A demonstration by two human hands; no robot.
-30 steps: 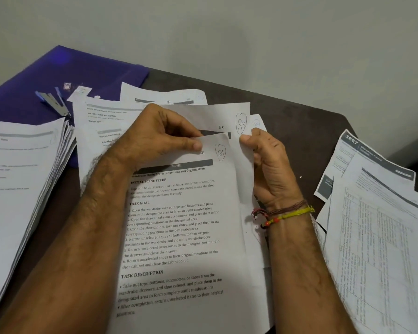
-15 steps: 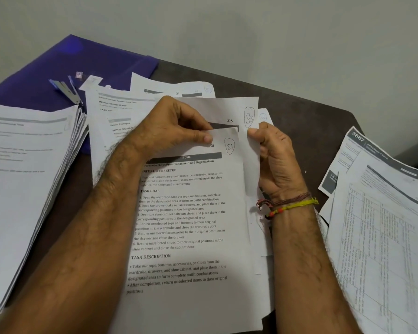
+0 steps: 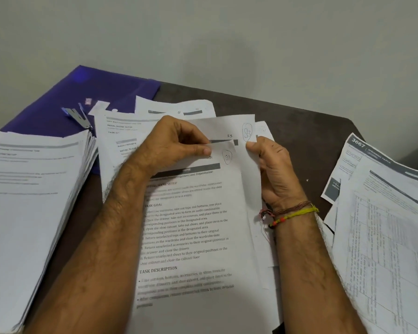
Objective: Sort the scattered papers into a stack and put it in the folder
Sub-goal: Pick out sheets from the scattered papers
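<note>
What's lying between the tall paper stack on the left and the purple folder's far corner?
In the head view, a metal file clip and small tags lie on the purple folder, just beyond the tall paper stack.

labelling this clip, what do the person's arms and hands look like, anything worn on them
Both forearms are bare, no sleeves in view, with visible hair. The left hand wears nothing: no ring or watch shows. The right hand has thread bands at the wrist: thin dark brown cords, a yellow-green string with small red and orange beads, and a reddish knot on the inner side.
</note>
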